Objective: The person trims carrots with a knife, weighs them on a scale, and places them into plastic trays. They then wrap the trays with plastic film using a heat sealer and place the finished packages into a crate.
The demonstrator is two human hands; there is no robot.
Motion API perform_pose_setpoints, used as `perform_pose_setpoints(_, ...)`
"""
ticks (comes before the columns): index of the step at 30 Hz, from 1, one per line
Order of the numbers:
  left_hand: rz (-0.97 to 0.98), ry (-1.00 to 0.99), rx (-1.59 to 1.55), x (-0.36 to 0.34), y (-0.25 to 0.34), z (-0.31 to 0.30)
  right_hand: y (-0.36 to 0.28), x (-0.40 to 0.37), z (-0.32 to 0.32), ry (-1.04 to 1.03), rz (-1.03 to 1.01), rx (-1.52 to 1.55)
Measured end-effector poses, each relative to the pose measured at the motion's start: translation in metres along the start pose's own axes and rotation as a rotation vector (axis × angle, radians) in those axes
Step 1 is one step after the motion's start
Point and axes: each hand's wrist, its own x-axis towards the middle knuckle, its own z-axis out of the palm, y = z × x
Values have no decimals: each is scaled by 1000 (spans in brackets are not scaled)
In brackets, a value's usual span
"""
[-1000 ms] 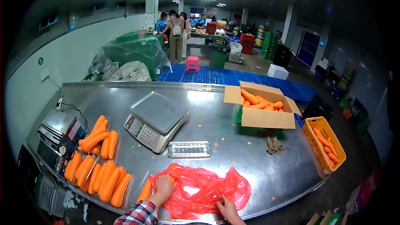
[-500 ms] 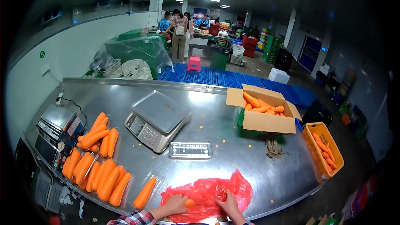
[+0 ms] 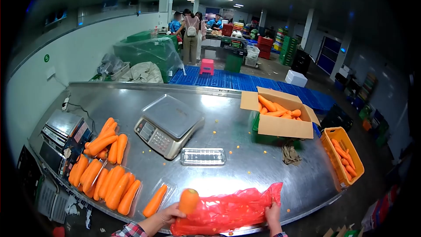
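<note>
At the table's front edge lies a red plastic bag (image 3: 232, 208), stretched out sideways. My left hand (image 3: 172, 214) is closed on a thick carrot (image 3: 189, 200) at the bag's left end. The far right end of the bag is gripped in my right hand (image 3: 272, 214). One carrot (image 3: 155, 201) rests in a clear tray left of my left hand, and several packed carrots (image 3: 115, 188) lie farther left. An empty clear tray (image 3: 203, 157) sits beyond the bag, just in front of a weighing scale (image 3: 169, 125).
An open cardboard box (image 3: 285, 126) of carrots stands at the back right, with a crumpled cloth (image 3: 290, 155) before it. A yellow crate (image 3: 359, 166) of carrots is at the right edge. A sealing machine (image 3: 63, 134) stands left. People (image 3: 190, 39) stand far back.
My left hand has brought a carrot up out of the red bag's folds. My right hand has moved right, pulling the bag out longer and flatter.
</note>
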Motion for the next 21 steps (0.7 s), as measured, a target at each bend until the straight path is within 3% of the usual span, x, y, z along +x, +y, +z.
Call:
perform_pose_setpoints(3, 421, 205, -247, 11, 6, -1, 1, -4, -18, 130, 67, 118)
perform_pose_setpoints(6, 571, 353, -131, 19, 7, -17, 6, -4, -41, 142, 109, 141)
perform_pose_setpoints(8, 490, 410, 36, 18, -3, -17, 32, 1, -41, 88, 74, 187)
perform_pose_setpoints(9, 459, 428, 98, 18, -11, -10, 14, -8, -61, -151, 230, 304)
perform_pose_setpoints(10, 427, 444, 161, 17, -20, -8, 7, -16, -66, -267, 234, 336)
perform_pose_setpoints(14, 359, 461, -124, 31, -76, -24, -39, -59, -62, -635, 156, 471)
perform_pose_setpoints(16, 389, 458, -175, 40, -87, -20, -65, -83, -46, -732, 150, 442)
perform_pose_setpoints(21, 286, 470, -367, 63, -104, -10, -106, -118, 9, -673, -208, 517)
